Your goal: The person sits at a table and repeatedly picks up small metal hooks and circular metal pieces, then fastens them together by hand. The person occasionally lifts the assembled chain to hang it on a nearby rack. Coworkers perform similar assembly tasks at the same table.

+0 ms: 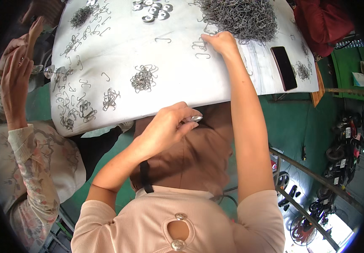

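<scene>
Over my lap, just off the table's near edge, my left hand [173, 124] is closed round a small shiny metal disc [196, 118] that shows between thumb and fingers. My right hand [222, 42] reaches across the white-covered table [177, 80], its thumb and forefinger pinched down among a few loose wire hooks [202, 55]. Whether a hook is between those fingertips cannot be made out. Just beyond that hand lies a large heap of dark wire hooks [241, 19]. Several shiny metal discs with a hole or dimple in the middle [163, 15] lie at the far side.
Smaller piles of hooks [144, 78] are spread over the table's left half. A phone [283, 68] lies at the right edge near a red cloth [323, 25]. At the left, a co-worker's hands [15, 71] handle discs on a wire. A metal rail [312, 175] runs at the lower right.
</scene>
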`<state>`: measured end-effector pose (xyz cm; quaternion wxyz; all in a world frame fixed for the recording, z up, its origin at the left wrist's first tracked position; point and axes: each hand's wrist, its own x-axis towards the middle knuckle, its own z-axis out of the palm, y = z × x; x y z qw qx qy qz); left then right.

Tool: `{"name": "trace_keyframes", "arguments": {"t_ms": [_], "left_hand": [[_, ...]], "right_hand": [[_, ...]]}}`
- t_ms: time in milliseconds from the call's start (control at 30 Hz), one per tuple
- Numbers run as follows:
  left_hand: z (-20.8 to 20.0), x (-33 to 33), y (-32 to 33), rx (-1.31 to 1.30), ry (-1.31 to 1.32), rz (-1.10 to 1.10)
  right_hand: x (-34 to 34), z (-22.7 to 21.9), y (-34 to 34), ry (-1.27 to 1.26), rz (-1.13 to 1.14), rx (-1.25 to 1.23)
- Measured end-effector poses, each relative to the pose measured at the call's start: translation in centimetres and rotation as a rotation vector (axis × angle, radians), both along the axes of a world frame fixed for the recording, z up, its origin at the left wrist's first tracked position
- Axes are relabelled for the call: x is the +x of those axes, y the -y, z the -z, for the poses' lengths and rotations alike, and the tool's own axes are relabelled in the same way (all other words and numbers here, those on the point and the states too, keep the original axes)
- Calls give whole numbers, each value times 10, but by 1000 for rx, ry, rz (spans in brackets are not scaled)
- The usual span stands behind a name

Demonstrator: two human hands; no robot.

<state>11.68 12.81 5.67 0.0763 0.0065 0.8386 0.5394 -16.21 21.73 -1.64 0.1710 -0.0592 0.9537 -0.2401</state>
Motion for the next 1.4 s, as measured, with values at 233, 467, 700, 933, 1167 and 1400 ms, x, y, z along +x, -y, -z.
{"name": "trace_keyframes", "arguments": {"t_ms": [233, 467, 700, 933, 1167, 1400], "left_hand": [[8, 9, 0, 45, -18, -59], [11, 11, 0, 118, 7, -121], [7, 9, -3, 153, -29, -215], [4, 3, -7, 158, -54, -204], [12, 4, -7, 157, -157, -136], [36, -66, 63, -200, -382, -343]], "right_hand": [[0, 3, 5, 67, -80, -198], [77, -30, -35, 58, -47, -730], [168, -75, -70, 403, 132, -1044], [217, -66, -87, 220, 113, -964], [233, -58, -69, -122, 158, -919], [247, -61, -69, -277, 104, -1051]]}}
